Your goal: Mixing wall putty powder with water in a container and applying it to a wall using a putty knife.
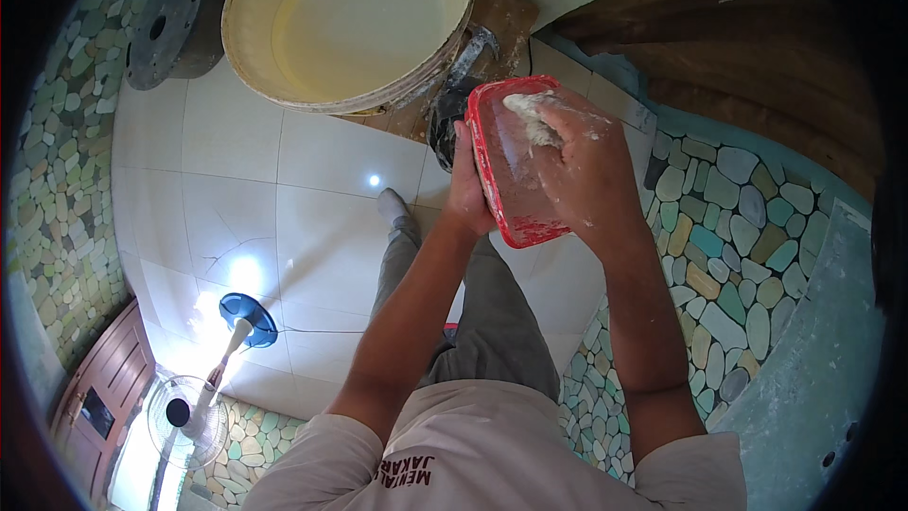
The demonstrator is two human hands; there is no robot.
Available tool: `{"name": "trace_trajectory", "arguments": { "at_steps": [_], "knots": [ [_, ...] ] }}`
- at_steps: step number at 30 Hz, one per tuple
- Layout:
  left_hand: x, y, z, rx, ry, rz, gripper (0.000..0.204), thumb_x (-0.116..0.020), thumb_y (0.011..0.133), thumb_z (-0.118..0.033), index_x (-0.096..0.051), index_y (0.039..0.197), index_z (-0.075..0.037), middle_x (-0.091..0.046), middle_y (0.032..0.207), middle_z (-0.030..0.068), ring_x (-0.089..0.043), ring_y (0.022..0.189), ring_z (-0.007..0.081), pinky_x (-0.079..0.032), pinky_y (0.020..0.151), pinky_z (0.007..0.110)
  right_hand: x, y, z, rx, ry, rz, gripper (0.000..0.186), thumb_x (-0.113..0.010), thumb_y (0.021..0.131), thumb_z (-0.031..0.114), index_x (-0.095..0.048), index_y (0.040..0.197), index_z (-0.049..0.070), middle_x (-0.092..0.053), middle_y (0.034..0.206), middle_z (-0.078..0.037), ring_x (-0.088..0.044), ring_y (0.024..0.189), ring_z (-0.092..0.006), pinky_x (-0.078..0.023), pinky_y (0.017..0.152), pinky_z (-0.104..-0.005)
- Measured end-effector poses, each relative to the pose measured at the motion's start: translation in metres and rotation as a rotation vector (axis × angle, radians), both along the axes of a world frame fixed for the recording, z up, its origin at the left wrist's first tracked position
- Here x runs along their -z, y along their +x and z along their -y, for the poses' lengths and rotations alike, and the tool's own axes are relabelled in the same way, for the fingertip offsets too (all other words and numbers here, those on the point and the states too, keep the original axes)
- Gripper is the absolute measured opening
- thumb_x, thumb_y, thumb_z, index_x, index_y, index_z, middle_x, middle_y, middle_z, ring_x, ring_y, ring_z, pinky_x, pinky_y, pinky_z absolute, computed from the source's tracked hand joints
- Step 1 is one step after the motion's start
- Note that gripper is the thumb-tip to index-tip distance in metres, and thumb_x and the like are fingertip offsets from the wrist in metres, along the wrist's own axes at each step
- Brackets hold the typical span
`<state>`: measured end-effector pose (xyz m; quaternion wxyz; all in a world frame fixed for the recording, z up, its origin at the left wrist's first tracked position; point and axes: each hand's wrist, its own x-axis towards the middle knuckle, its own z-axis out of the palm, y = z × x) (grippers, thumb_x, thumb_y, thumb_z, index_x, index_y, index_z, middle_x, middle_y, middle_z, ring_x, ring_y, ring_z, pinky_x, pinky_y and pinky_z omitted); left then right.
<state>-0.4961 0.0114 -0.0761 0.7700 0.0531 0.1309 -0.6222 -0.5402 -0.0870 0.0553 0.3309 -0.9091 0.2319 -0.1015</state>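
My left hand [468,185] grips the left side of a red plastic tub [480,151], its thumb along the rim. The tub is tilted so that its inside faces me, and whitish residue streaks its lower edge. My right hand [591,166] reaches over the tub's opening, fingers bent around a whitish, pasty lump [537,121]. White smears mark that hand's fingers and back. Whether the lump is pure paste or something coated in it, I cannot tell.
A large bucket [326,106] of pale liquid stands ahead on a wooden board [506,14]. Beside it lie a smeared metal tool [473,52] and a black object [441,137]. A grey round drum [175,28] is far left; a standing fan [189,421] is lower left. Pebble-stone cladding [724,255] lies right.
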Motion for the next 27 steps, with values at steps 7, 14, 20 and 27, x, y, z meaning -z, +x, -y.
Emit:
{"name": "trace_trajectory", "arguments": {
  "at_steps": [7, 14, 20, 27],
  "knots": [
    [-0.003, 0.001, 0.003, 0.006, 0.115, 0.107, 0.085, -0.03, 0.086, -0.077, -0.038, 0.142, -0.013, -0.047, 0.139, 0.0132, -0.048, 0.127, 0.0317, -0.038, 0.106, 0.049, -0.006, -0.001, -0.005, -0.053, 0.126, -0.065, 0.036, -0.059, 0.073, -0.008, -0.062, 0.11, -0.006, -0.064, 0.107, -0.023, -0.062, 0.101, -0.037, -0.05, 0.091, -0.0414],
    [0.0, 0.007, 0.003, -0.09, -0.098, 0.087, 0.063, -0.028, 0.099, -0.059, -0.046, 0.136, -0.011, -0.054, 0.13, 0.0101, -0.053, 0.12, 0.0249, -0.044, 0.101, 0.04, -0.005, -0.006, -0.007, -0.034, 0.051, -0.105, 0.038, -0.058, 0.075, -0.009, -0.062, 0.112, -0.005, -0.064, 0.11, -0.023, -0.063, 0.1, -0.0358, -0.051, 0.089, -0.0393],
    [0.005, 0.007, 0.001, -0.065, 0.013, 0.068, 0.067, -0.027, 0.097, -0.062, -0.044, 0.138, -0.011, -0.053, 0.133, 0.0101, -0.053, 0.121, 0.0258, -0.044, 0.102, 0.042, -0.003, -0.007, -0.005, -0.04, -0.053, -0.096, 0.038, -0.055, 0.075, -0.009, -0.063, 0.113, -0.004, -0.065, 0.107, -0.021, -0.065, 0.098, -0.0354, -0.051, 0.087, -0.0391],
    [0.005, 0.005, 0.002, 0.007, 0.153, 0.099, 0.091, -0.027, 0.084, -0.081, -0.036, 0.145, -0.014, -0.045, 0.142, 0.0119, -0.047, 0.127, 0.0308, -0.037, 0.107, 0.049, -0.009, -0.012, 0.002, 0.033, 0.052, -0.131, 0.04, -0.056, 0.073, -0.008, -0.062, 0.113, -0.004, -0.065, 0.108, -0.02, -0.065, 0.1, -0.0326, -0.049, 0.089, -0.0364]
  ]
}}
